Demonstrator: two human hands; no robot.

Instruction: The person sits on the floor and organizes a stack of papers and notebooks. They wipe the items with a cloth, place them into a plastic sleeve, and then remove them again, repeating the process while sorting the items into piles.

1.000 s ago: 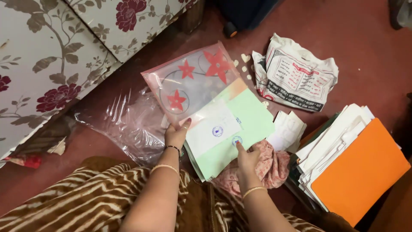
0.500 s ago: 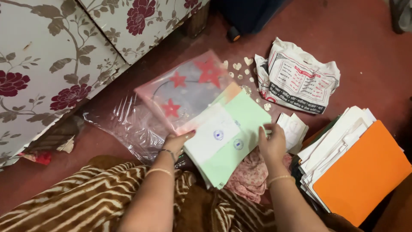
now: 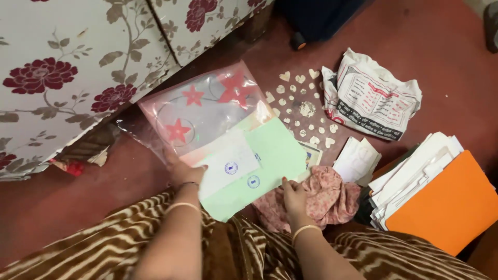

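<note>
Here, both hands grip a sheaf of papers over the red floor (image 3: 62, 207): the left hand (image 3: 182, 171) holds the white sheet (image 3: 228, 165) and the star-printed plastic folder (image 3: 207, 111), while the right hand (image 3: 294, 197) seems to pinch the green sheet (image 3: 270, 166) at its lower edge, just beside a pink cloth (image 3: 327, 199).

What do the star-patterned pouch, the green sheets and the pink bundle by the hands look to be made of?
The star-patterned pouch looks like thin, glossy, see-through plastic: it shines and papers show through it. The green sheets, held by the left hand, look like matte paper, flat with crisp edges. The pink bundle under the right hand seems to be soft printed cloth, judging by its crumpled folds.
</note>
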